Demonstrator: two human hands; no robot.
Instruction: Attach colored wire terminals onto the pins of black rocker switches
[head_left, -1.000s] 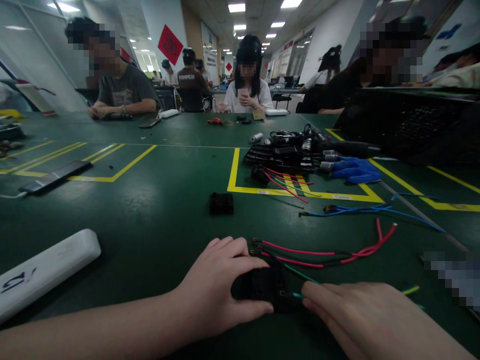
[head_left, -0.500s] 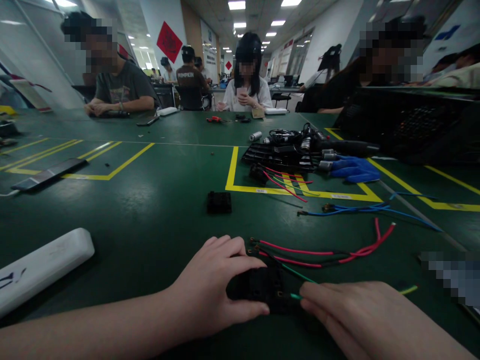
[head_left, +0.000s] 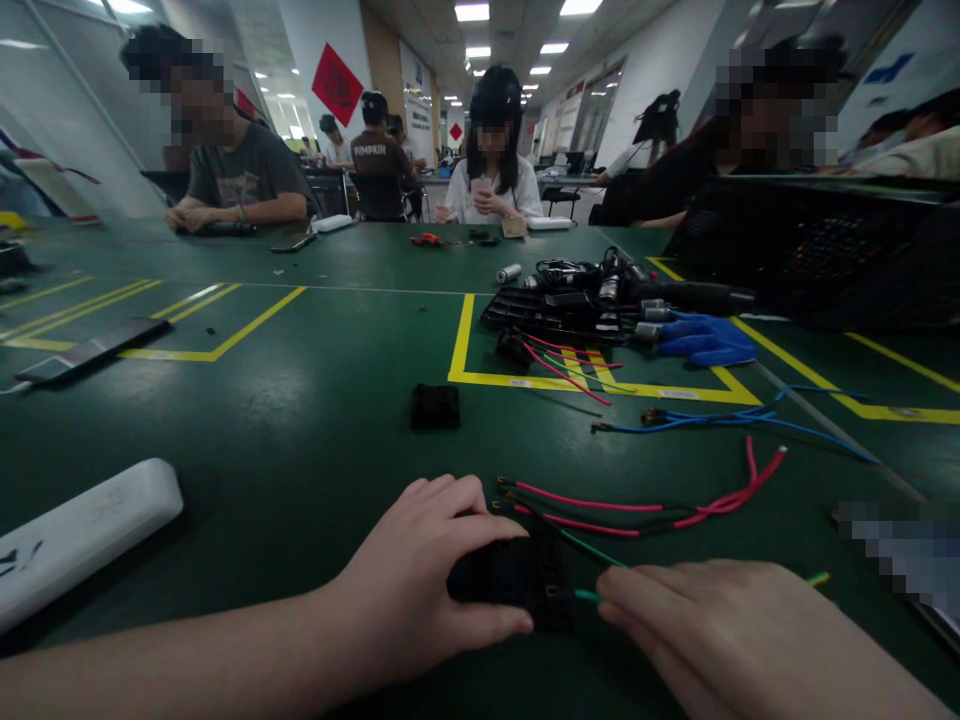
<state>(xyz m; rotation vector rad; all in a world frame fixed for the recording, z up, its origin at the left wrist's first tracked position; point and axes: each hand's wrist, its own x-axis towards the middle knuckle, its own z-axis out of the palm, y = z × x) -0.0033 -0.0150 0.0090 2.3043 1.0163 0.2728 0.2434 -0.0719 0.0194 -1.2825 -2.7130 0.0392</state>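
Head view: two hands meet low in the middle of a dark green, matt surface (head_left: 300, 430). The left hand (head_left: 420, 580) is clamped on a small black connector block (head_left: 517, 580), fingers curled over its top and thumb along its near edge. The block lies flat on the surface between the two hands. The right hand (head_left: 720, 640) has its fingertips drawn together on one thin green wire (head_left: 592, 548) right at the block's right edge.

A second black block (head_left: 435, 406), also boxy, sits alone farther out, well apart from the first. At least two red wires (head_left: 600, 505) run from the held block to the right, with a dark one among them, their bare ends curling up. Beyond them lies a loose bundle of blue wires (head_left: 720, 420).

One white rounded bar (head_left: 82, 535) lies to the left, smooth and glossy. One flat dark slab (head_left: 90, 350) rests on yellow tape lines (head_left: 225, 350) farther left. Inside another taped box is a heap of black parts (head_left: 562, 305), with small metal cylinders and one blue glove (head_left: 705, 340) beside it. Several people sit along the far edge.
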